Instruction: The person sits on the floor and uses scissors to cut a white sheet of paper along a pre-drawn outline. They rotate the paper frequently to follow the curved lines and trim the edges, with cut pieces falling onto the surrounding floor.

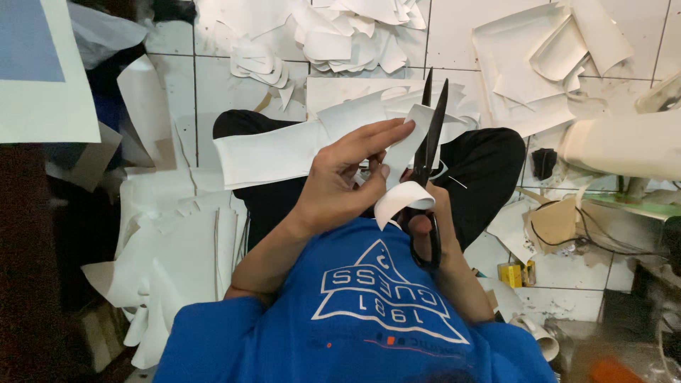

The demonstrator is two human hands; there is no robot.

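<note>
My left hand (347, 177) pinches a long white sheet of material (273, 152) that stretches to the left over my lap. My right hand (429, 227) grips the handles of large black scissors (429, 142), whose blades point up and stand slightly apart around the sheet's edge. A curled white strip (401, 198) hangs from the cut between both hands. I sit in a blue shirt and black trousers.
White offcuts (340, 32) lie piled on the tiled floor ahead and at the upper right. A stack of white cut pieces (177, 248) sits to my left. Brown scraps (553, 223), a small yellow box (509, 273) and cables lie to the right.
</note>
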